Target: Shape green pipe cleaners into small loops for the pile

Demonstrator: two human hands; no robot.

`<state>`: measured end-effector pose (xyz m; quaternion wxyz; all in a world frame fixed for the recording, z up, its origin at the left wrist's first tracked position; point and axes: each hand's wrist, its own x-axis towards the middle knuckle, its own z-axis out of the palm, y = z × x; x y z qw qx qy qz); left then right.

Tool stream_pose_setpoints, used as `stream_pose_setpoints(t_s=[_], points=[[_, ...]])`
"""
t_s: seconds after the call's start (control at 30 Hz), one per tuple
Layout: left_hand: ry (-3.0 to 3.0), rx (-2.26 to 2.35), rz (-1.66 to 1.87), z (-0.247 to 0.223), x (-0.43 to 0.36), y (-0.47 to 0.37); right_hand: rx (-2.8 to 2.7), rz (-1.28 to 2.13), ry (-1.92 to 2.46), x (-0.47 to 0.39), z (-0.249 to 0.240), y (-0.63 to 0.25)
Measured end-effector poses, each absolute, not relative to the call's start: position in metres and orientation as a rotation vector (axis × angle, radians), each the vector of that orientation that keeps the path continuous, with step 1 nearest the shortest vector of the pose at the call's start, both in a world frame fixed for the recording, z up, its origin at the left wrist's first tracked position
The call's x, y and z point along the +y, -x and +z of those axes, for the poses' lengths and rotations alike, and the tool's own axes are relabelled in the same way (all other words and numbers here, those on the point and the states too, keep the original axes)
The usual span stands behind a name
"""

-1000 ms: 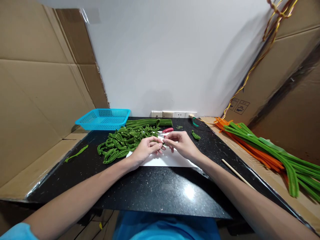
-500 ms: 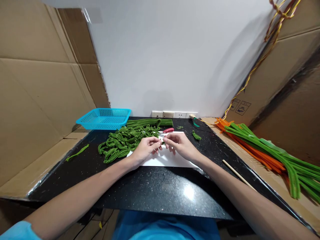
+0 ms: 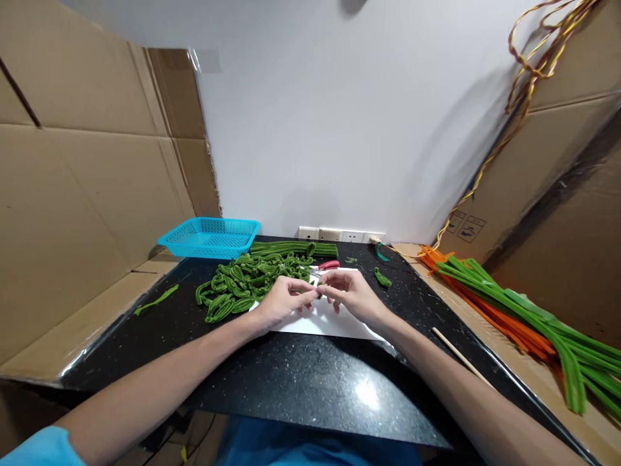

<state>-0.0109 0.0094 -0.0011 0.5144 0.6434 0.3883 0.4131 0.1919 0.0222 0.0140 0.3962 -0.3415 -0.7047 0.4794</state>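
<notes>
My left hand [image 3: 285, 301] and my right hand [image 3: 353, 294] meet fingertip to fingertip above a white sheet [image 3: 320, 323]. Both are closed in a pinch on a small piece of dark green pipe cleaner [image 3: 319, 284], mostly hidden by the fingers. To the left of my hands lies a heap of looped green pipe cleaners [image 3: 237, 285]. Behind the heap is a bundle of straight green pipe cleaners [image 3: 281, 248]. A red-handled metal tool [image 3: 330, 265], like scissors or pliers, rests just beyond my fingers.
A blue plastic basket [image 3: 208, 246] stands at the back left. One green loop [image 3: 382, 278] lies right of the sheet, and a thin wooden stick [image 3: 460, 356] farther right. Green strips [image 3: 524, 298] and orange strips [image 3: 490, 310] lie on cardboard at the right. A green scrap [image 3: 158, 299] is at left.
The fingertips of both hands have come closer together around the small green piece. The whole view has shifted slightly, with the table lower in the picture.
</notes>
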Motion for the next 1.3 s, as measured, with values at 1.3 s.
stream_pose_setpoints(t_s=[1.3], points=[[-1.515, 0.878, 1.008, 0.001, 0.008, 0.01, -1.919, 1.41, 0.943, 0.023, 0.021, -0.2]])
